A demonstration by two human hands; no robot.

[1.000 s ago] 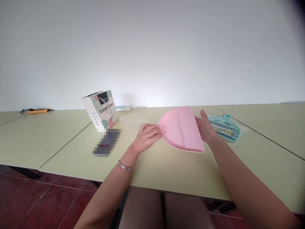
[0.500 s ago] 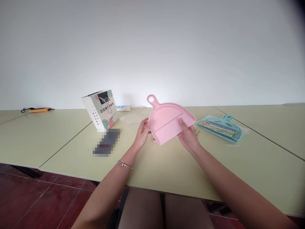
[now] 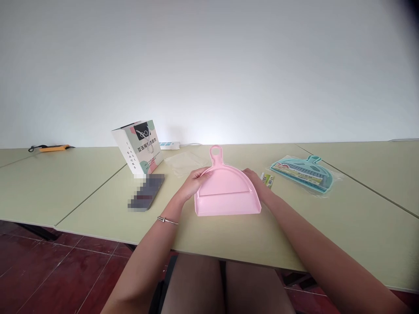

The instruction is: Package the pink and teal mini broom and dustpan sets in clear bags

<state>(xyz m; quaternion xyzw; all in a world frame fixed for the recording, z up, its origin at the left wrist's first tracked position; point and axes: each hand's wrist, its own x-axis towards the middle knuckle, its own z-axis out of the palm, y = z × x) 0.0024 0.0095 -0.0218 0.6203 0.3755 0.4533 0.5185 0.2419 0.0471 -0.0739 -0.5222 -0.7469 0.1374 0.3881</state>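
Observation:
A pink dustpan [image 3: 225, 185] is held before me with its looped handle pointing away and its wide mouth towards me. My left hand [image 3: 195, 181] is closed on its upper left edge, thumb over the rim. My right hand [image 3: 253, 179] is at its right side, partly behind the pan. The right fingers are hidden there, so their hold cannot be made out. Beside the right wrist, a small yellow-green label card [image 3: 267, 179] lies on the table. Farther right lies a teal dustpan and brush set [image 3: 304, 172] in clear wrapping.
On the table [image 3: 98, 209], a printed paper bag [image 3: 140, 148] stands at the left, with a dark, partly pixelated flat object [image 3: 153, 192] before it. Clear plastic film [image 3: 183, 162] lies behind my left hand. An orange object with a black strap [image 3: 55, 148] rests far left.
The pink dustpan has come lower and turned level, its mouth now facing me. My right hand has shifted from its front lower edge to behind its right side. The label card shows more fully.

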